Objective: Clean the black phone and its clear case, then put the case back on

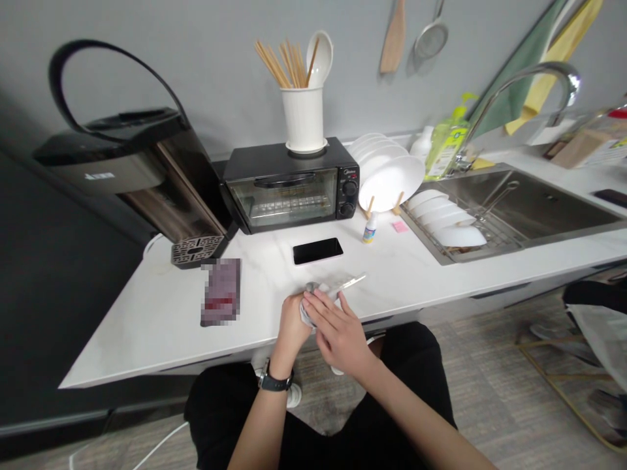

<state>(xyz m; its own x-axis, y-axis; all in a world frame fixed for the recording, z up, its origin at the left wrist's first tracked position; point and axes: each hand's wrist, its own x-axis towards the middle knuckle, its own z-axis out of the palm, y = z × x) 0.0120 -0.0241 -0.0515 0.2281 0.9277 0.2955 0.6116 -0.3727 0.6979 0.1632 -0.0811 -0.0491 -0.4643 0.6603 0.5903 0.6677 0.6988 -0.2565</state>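
Observation:
In front of me, over the counter's front edge, my two hands meet. My left hand [295, 316], with a dark watch on the wrist, is curled around a crumpled greyish-white cloth [307, 318]. My right hand [337, 326] presses its fingers over the same cloth from the right. A thin, clear, shiny strip [353, 281] sticks out past the right fingertips; its other end is hidden, so its kind cannot be made out. Just beyond the hands a phone [318, 251] lies with its dark screen up. A small white bottle [370, 228] with a yellow base stands further back, beside a pink slip [400, 226].
A purplish flat item [223, 290], partly pixelated, lies left on the counter [161, 333]. Behind are a drinks machine [161, 176], a toaster oven [289, 196] bearing a chopstick holder [304, 121], and racked plates [392, 183]. Right is a sink [553, 202] with bowls [448, 219].

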